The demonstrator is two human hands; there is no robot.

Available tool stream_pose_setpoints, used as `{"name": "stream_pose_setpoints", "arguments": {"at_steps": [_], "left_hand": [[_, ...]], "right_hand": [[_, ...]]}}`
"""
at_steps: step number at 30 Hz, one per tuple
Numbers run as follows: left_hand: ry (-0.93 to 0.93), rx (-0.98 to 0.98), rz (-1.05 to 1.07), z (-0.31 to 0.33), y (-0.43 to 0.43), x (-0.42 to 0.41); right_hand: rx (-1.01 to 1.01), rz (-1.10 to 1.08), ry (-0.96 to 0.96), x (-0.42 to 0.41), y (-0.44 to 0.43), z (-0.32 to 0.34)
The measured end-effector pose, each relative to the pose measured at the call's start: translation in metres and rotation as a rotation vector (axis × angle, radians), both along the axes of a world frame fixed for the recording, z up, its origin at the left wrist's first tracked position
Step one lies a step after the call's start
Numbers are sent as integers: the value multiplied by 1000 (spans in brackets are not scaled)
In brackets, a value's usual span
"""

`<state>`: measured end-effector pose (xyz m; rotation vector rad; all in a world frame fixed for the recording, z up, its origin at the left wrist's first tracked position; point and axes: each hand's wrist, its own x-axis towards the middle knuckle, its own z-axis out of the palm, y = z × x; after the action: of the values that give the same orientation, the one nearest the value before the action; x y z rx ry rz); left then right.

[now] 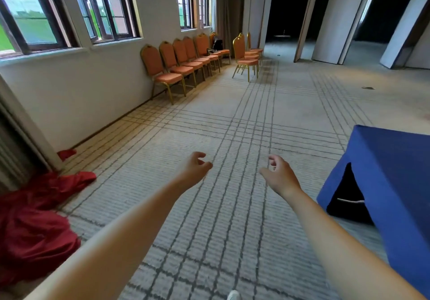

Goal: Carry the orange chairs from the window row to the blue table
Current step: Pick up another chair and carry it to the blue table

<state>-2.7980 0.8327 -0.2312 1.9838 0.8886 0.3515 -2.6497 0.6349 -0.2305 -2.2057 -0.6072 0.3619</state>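
In the head view, the left hand (194,168) and the right hand (280,176) reach forward over the grey carpet with dark grid lines (232,122). Both hands hold nothing and their fingers are loosely curled.

The orange padded chairs with gold metal frames (183,62) stand far ahead in a row against the wall, under the dark-framed windows (109,8). I count six of them; a black bag (218,44) lies on one at the far end. A separate group of the same chairs (245,54) stands apart from the wall. It has at least two, but the exact number I cannot tell.

The table covered in blue cloth (384,171) is near, at the right. No chair is visible beside it, so I judge that all the carrying is left to do.

One heap of red cloth (37,225) lies on the floor at the left.
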Motion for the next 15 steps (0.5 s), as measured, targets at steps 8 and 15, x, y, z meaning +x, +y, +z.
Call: {"name": "stream_pose_setpoints", "arguments": {"at_steps": [8, 15], "left_hand": [[-9, 22, -5, 21, 133, 197], [-1, 13, -28, 16, 235, 329]], "right_hand": [[-6, -11, -14, 198, 134, 22], [-32, -28, -3, 323, 229, 20]]}}
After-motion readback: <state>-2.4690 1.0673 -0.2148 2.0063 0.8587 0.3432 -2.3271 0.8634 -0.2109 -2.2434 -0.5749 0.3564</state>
